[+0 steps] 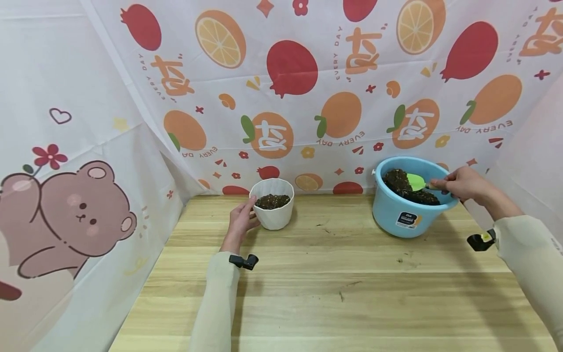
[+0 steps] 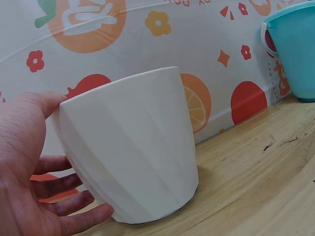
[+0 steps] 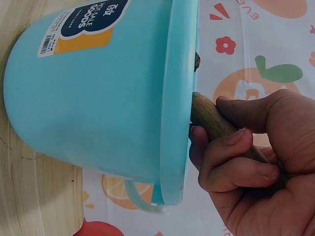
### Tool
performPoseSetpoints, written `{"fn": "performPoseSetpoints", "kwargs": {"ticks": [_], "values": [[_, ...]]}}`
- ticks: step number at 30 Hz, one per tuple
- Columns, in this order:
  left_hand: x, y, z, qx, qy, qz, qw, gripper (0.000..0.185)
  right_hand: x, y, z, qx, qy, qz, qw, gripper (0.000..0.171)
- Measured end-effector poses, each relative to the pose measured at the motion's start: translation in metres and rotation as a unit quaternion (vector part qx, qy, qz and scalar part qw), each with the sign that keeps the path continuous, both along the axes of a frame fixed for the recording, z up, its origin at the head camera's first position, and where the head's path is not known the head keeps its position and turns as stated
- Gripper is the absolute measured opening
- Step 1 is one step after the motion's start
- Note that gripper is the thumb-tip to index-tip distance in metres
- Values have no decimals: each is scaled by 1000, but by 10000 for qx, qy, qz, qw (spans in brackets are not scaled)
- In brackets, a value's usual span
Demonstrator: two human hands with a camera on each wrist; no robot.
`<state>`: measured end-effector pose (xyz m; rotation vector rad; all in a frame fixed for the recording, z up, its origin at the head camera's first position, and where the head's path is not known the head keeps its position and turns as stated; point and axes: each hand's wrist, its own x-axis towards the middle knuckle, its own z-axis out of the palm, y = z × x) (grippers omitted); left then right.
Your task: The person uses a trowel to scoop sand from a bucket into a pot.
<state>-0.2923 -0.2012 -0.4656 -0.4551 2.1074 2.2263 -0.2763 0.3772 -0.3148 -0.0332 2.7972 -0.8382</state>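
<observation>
The left hand [image 1: 241, 219] is at the left side of the white pot [image 1: 274, 218], its thumb on the rim and its fingers spread and loosely bent beside the wall; the little finger reaches toward the base. The right hand [image 1: 467, 186] has its fingers wrapped round the wooden handle [image 3: 216, 120] of the trowel [image 1: 415, 182], at the right side of the bucket's rim. The trowel's green blade is inside the bucket [image 1: 387, 215], against the dark soil [image 1: 398, 182], which lies higher on the left than toward the front.

The pot stands upright near the back of the table [image 1: 316, 293], with soil [image 1: 272, 202] inside, below its rim. The blue bucket stands upright well apart from it, to the right, a label [image 1: 409, 219] on its front. Dark crumbs [image 1: 341, 296] lie scattered on the wood between and in front of them.

Both forearms wear pale sleeves [image 1: 220, 303], with a small black device [image 1: 244, 262] at each wrist. Behind the table hangs a fruit-printed cloth [image 1: 292, 66]; at the left, another shows a bear [image 1: 88, 210].
</observation>
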Motion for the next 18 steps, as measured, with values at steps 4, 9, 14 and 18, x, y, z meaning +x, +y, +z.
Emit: {"fn": "performPoseSetpoints", "kwargs": {"ticks": [4,9,14,18], "values": [[1,0,1,-23,-8,-20,10000,70,1,1,1,-19,-32,-13,10000,52],[3,0,1,-64,-33,-23,10000,69,1,3,2,-11,-20,-34,10000,53],[2,0,1,-15,-6,-20,10000,71,2,5,4,-73,-4,-84,9999,52],[2,0,2,-3,6,-33,10000,70,3,5,5,-95,-26,-119,9999,54]]}}
